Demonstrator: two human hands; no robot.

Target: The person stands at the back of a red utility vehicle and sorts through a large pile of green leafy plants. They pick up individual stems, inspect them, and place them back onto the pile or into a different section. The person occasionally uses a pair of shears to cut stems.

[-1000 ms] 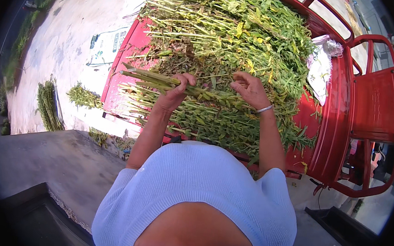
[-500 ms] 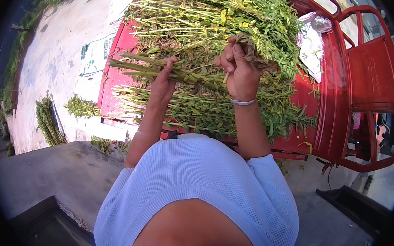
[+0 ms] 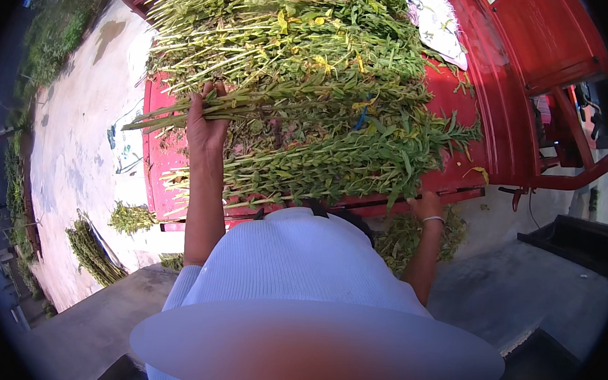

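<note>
A big heap of green leafy stalks [image 3: 307,54] with some yellow leaves fills the red cart bed [image 3: 154,171]. My left hand [image 3: 205,126] is closed around the cut ends of a bundle of green stalks [image 3: 282,106] at the heap's left side. My right hand [image 3: 424,203], with a thin bangle on its wrist, sits low at the cart's near rim. It is under the leafy tips of a stalk bundle [image 3: 363,159], and its fingers are hidden among the leaves.
The cart's red metal frame [image 3: 540,87] rises on the right, with a white sack [image 3: 438,22] behind the heap. Smaller stalk bundles [image 3: 92,252] lie on the pale concrete to the left. A grey ledge [image 3: 524,293] runs below the cart.
My right hand has dropped from the top of the heap to the cart's near right rim. My left hand keeps its hold on the stalk ends, now higher in view.
</note>
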